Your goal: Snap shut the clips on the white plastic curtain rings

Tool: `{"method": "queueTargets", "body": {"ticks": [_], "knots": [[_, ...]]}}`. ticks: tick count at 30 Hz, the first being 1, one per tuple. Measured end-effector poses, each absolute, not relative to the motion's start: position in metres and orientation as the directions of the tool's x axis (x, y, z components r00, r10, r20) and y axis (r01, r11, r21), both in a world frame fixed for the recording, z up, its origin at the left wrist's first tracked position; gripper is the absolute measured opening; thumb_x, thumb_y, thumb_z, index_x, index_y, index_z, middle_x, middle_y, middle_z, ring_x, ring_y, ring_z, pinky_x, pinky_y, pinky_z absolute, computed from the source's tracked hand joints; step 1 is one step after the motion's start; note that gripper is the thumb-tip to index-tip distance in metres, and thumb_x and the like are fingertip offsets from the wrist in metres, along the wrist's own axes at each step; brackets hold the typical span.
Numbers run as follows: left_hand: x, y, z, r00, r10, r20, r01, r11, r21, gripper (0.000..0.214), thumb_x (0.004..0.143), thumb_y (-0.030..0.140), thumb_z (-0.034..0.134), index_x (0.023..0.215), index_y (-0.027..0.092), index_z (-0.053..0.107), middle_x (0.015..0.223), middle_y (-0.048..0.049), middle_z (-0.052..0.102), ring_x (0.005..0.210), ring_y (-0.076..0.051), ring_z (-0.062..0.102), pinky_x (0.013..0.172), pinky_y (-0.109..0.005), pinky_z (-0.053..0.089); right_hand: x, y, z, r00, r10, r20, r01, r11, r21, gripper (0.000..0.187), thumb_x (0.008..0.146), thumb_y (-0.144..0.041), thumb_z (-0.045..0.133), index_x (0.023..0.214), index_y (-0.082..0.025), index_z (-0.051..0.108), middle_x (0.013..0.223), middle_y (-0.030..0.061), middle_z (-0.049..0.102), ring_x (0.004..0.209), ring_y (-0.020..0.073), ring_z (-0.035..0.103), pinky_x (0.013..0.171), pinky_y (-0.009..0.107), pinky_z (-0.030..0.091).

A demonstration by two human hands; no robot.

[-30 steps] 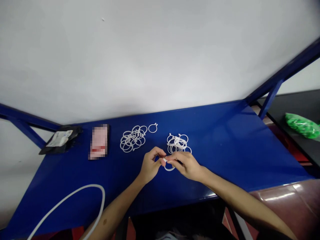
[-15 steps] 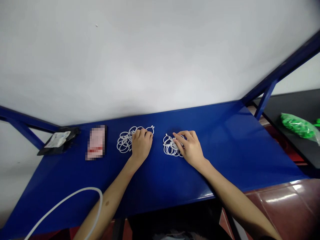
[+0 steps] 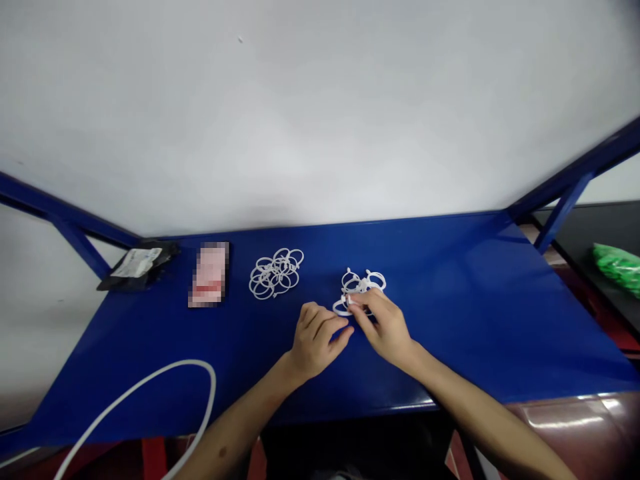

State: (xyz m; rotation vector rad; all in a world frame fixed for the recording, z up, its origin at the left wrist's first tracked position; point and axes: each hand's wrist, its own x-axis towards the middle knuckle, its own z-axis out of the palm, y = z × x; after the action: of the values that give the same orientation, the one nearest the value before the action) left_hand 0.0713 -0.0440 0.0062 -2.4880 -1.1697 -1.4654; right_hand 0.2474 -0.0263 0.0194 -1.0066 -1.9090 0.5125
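Two heaps of white plastic rings lie on the blue table. The left heap sits apart from both hands. My right hand rests at the near edge of the right heap, thumb and forefinger pinched on one white ring at its front. My left hand lies just left of it on the table, fingers curled loosely and pointing toward that ring, with nothing visible in them.
A pixelated pink card and a black pouch with a white label lie at the back left. A white tube loops over the front left edge. A green bag sits on a dark bench to the right.
My left hand came back from the left heap toward the middle. My right hand drew back a little and pinched a ring at the front of the right heap.
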Motion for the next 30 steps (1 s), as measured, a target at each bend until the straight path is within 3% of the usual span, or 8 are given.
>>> {"method": "queueTargets", "body": {"ticks": [4, 7, 10, 14, 23, 27, 30], "knots": [[0.062, -0.04, 0.005, 0.135, 0.734, 0.666, 0.465, -0.64, 0.611, 0.015, 0.092, 0.023, 0.065, 0.105, 0.019, 0.057, 0.083, -0.0012, 0.062, 0.076, -0.015, 0.059, 0.072, -0.028, 0.051, 0.258, -0.019, 0.021, -0.332, 0.769, 0.546, 0.426, 0.639, -0.641, 0.018, 0.098, -0.016, 0.058, 0.113, -0.022, 0.066, 0.091, 0.0042, 0.073, 0.077, 0.0161, 0.066, 0.071, 0.031, 0.056], [0.057, -0.036, 0.007, 0.14, 0.898, 0.416, 0.289, -0.439, 0.851, 0.013, 0.094, 0.029, 0.065, 0.102, 0.02, 0.061, 0.081, 0.0003, 0.063, 0.07, -0.012, 0.06, 0.068, -0.024, 0.05, 0.26, -0.019, 0.02, -0.422, 0.743, 0.52, 0.39, 0.666, -0.636, 0.02, 0.099, -0.019, 0.059, 0.118, -0.022, 0.065, 0.096, 0.0052, 0.074, 0.078, 0.0155, 0.068, 0.069, 0.029, 0.057], [0.054, -0.032, 0.007, 0.227, 0.958, 0.176, 0.146, -0.212, 0.966, 0.021, 0.09, 0.039, 0.07, 0.091, 0.019, 0.066, 0.079, 0.0, 0.066, 0.071, -0.012, 0.061, 0.069, -0.024, 0.049, 0.257, -0.022, 0.018, -0.451, 0.748, 0.488, 0.371, 0.654, -0.659, 0.014, 0.099, -0.023, 0.06, 0.112, -0.021, 0.065, 0.091, 0.0049, 0.074, 0.076, 0.0159, 0.069, 0.069, 0.029, 0.057], [0.053, -0.032, 0.005, 0.244, 0.967, 0.069, 0.061, -0.086, 0.994, 0.026, 0.085, 0.043, 0.075, 0.084, 0.017, 0.068, 0.075, -0.0003, 0.067, 0.069, -0.013, 0.06, 0.068, -0.024, 0.047, 0.256, -0.025, 0.018, -0.491, 0.722, 0.488, 0.331, 0.673, -0.662, 0.006, 0.099, -0.02, 0.059, 0.1, -0.019, 0.065, 0.081, 0.0036, 0.07, 0.069, 0.0145, 0.064, 0.064, 0.027, 0.053], [0.058, -0.038, 0.007, 0.223, 0.973, 0.059, 0.052, -0.073, 0.996, 0.017, 0.087, 0.029, 0.071, 0.076, 0.018, 0.064, 0.064, 0.0024, 0.066, 0.061, -0.012, 0.06, 0.064, -0.023, 0.045, 0.256, -0.028, 0.023, -0.547, 0.624, 0.559, 0.267, 0.762, -0.59, 0.012, 0.1, -0.012, 0.054, 0.105, -0.018, 0.062, 0.082, 0.0041, 0.07, 0.068, 0.0149, 0.058, 0.063, 0.028, 0.05], [0.058, -0.037, 0.007, 0.202, 0.978, 0.041, 0.109, -0.064, 0.992, 0.015, 0.085, 0.027, 0.073, 0.076, 0.019, 0.064, 0.061, 0.0034, 0.064, 0.06, -0.012, 0.059, 0.062, -0.023, 0.046, 0.254, -0.029, 0.024, -0.569, 0.587, 0.576, 0.27, 0.795, -0.543, 0.013, 0.101, -0.013, 0.051, 0.106, -0.018, 0.062, 0.081, 0.0038, 0.071, 0.067, 0.015, 0.059, 0.063, 0.029, 0.05], [0.053, -0.031, 0.009, 0.234, 0.967, 0.105, 0.228, -0.159, 0.961, 0.018, 0.084, 0.034, 0.075, 0.08, 0.019, 0.066, 0.07, 0.0011, 0.067, 0.065, -0.014, 0.06, 0.064, -0.025, 0.048, 0.253, -0.027, 0.023, -0.556, 0.614, 0.56, 0.311, 0.779, -0.545, 0.011, 0.101, -0.016, 0.052, 0.104, -0.019, 0.062, 0.084, 0.004, 0.072, 0.068, 0.015, 0.06, 0.062, 0.029, 0.049]]}}
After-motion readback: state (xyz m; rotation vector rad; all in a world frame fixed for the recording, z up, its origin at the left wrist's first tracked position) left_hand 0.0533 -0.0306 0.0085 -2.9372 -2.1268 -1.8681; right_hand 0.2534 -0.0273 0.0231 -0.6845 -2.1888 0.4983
